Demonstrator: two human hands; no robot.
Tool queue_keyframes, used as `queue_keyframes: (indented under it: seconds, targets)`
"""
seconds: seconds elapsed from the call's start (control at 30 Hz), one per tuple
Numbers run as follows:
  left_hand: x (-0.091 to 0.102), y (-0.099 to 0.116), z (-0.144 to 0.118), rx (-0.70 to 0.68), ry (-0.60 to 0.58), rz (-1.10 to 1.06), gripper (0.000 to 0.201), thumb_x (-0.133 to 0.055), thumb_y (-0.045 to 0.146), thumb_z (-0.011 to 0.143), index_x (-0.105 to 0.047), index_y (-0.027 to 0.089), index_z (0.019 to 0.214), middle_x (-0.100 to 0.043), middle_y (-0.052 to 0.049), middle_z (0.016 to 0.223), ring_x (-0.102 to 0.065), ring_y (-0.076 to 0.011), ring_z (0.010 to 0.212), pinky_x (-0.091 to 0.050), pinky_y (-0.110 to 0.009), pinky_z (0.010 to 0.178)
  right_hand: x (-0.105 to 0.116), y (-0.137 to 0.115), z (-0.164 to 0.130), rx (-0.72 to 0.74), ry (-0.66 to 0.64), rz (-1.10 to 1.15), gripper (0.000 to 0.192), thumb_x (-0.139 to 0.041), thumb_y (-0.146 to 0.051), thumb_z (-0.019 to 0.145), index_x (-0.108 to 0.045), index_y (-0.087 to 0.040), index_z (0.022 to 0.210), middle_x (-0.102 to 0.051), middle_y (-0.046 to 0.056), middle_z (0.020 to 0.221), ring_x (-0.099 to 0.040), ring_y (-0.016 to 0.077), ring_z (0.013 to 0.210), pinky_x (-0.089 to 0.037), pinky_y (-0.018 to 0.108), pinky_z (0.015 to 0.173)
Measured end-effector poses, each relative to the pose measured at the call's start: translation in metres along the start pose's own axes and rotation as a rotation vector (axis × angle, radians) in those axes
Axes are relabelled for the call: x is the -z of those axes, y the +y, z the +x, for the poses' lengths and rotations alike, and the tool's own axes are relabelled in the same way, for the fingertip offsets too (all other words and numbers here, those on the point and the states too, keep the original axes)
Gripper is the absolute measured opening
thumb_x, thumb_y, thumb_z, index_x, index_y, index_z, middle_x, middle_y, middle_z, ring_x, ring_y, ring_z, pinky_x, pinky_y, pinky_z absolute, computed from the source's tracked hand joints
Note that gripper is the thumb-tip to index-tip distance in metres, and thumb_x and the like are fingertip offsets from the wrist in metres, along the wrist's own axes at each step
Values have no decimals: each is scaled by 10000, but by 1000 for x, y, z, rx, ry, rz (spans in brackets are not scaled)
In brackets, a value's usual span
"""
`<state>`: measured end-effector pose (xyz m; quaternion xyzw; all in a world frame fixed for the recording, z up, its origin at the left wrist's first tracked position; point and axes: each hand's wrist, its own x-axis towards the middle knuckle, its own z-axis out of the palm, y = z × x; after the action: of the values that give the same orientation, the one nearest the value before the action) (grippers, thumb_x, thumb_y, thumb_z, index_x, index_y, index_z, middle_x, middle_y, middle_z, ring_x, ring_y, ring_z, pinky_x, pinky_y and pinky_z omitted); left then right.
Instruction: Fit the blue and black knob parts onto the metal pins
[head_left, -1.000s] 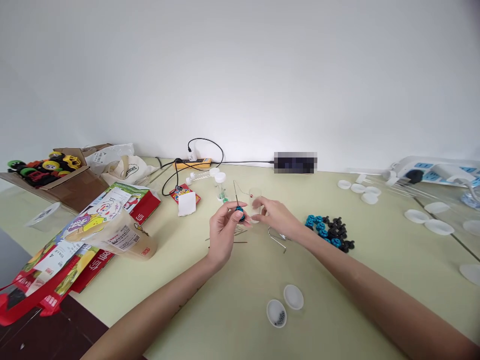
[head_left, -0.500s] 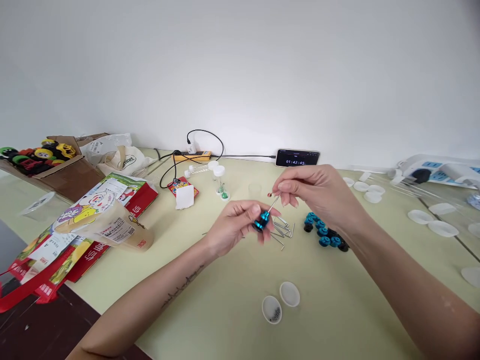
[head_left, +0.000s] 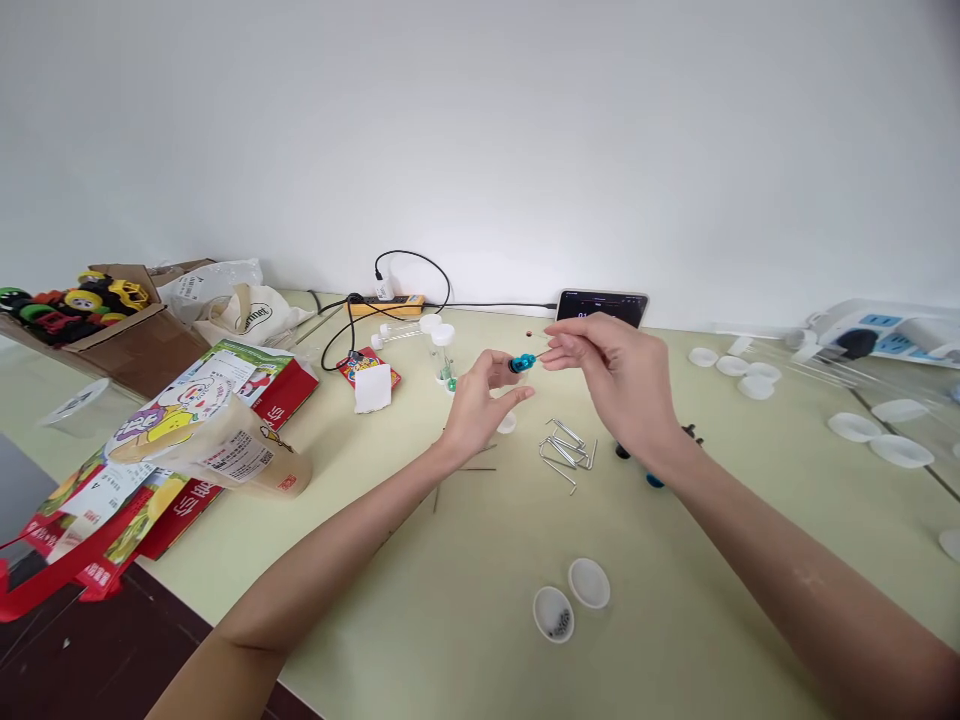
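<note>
Currently both hands are raised over the pale green table (head_left: 450,610), meeting at a small blue-and-black part (head_left: 523,363) held up between them. The left hand (head_left: 478,402) has its fingertips against the part's dark end, its thumb stretched out below — whether those fingers grip it, I cannot tell. The right hand (head_left: 626,375) is pinched on a thin rod (head_left: 541,354) that meets the part's other end.

Taking the part as the clock's centre, bent metal keys (head_left: 568,445) lie heaped at five o'clock. Farther down, between five and six, sit two white dishes (head_left: 589,583), one with small dark pieces (head_left: 560,625) inside. More blue and black parts (head_left: 655,481) show at four, partly hidden by the right wrist. A phone (head_left: 600,303) stands at two — and a white-capped tube (head_left: 442,352) at nine.
</note>
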<state>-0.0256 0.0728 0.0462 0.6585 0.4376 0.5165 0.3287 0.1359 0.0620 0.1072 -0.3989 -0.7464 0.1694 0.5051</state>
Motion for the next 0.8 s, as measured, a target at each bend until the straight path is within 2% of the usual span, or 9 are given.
queue_keyframes:
  seconds: [0.07, 0.2, 0.3, 0.4, 0.5, 0.6, 0.67, 0.73, 0.8]
  targets:
    - [3, 5, 0, -40, 19, 7, 348, -681, 344, 722, -555, 196, 1011, -651, -63, 969, -620, -175, 853, -474, -337, 797, 4, 2, 0, 85, -91, -185, 317, -354, -156, 899, -638, -228, 1019, -623, 39, 889, -624, 149, 712, -516, 310, 646]
    - [9, 21, 0, -128, 49, 111, 324, -643, 335, 759, -593, 211, 1053, -656, -40, 917, -611, -155, 830, -472, -316, 799, 12, 4, -1, 222, -213, -571, 429, -327, -14, 814, -631, -211, 1043, -619, 51, 881, -568, 141, 660, -384, 273, 541]
    - [11, 27, -2, -192, 61, 189, 309, -642, 325, 760, -610, 213, 1046, -657, -48, 942, -608, -166, 847, -468, -320, 807, 14, 3, -3, 271, -288, -776, 456, -335, 38, 759, -631, -186, 1023, -599, 57, 791, -500, 132, 574, -273, 269, 478]
    - [12, 28, -4, -224, 35, 203, 307, -643, 309, 759, -617, 214, 1050, -652, -59, 1000, -611, -182, 891, -475, -321, 799, 15, 2, -4, 321, -416, -897, 426, -358, 61, 719, -637, -157, 955, -556, 58, 706, -426, 127, 510, -206, 280, 460]
    - [13, 29, -2, -193, -9, 154, 319, -662, 316, 743, -624, 205, 1039, -658, -58, 974, -615, -177, 879, -482, -316, 799, 18, 3, -5, 362, -440, -847, 363, -369, 26, 774, -628, -146, 962, -562, 72, 745, -447, 139, 548, -227, 281, 478]
    - [16, 33, 1, -150, -51, 58, 328, -689, 336, 714, -635, 197, 1007, -659, -52, 909, -609, -170, 859, -479, -320, 812, 21, 5, -6, 340, -344, -639, 332, -350, -78, 872, -603, -184, 1058, -592, 75, 840, -504, 155, 640, -311, 275, 535]
    - [17, 34, 2, -129, -88, -13, 327, -699, 335, 701, -640, 195, 991, -654, -51, 905, -604, -166, 854, -478, -326, 815, 22, 6, -5, 315, -325, -474, 332, -329, -135, 907, -601, -222, 1075, -597, 58, 859, -514, 149, 662, -347, 271, 565]
    - [18, 35, 1, -109, -136, -71, 329, -710, 320, 690, -639, 190, 984, -651, -53, 918, -603, -164, 845, -483, -331, 812, 24, 6, -3, 297, -378, -347, 334, -315, -170, 921, -625, -241, 1022, -586, 38, 821, -495, 136, 630, -350, 264, 561]
    - [17, 35, -2, -97, -190, -118, 330, -714, 300, 686, -635, 186, 986, -651, -55, 932, -604, -167, 853, -487, -343, 819, 26, 8, 0, 237, -498, -258, 319, -330, -233, 929, -648, -231, 899, -556, 15, 724, -449, 119, 556, -329, 254, 525]
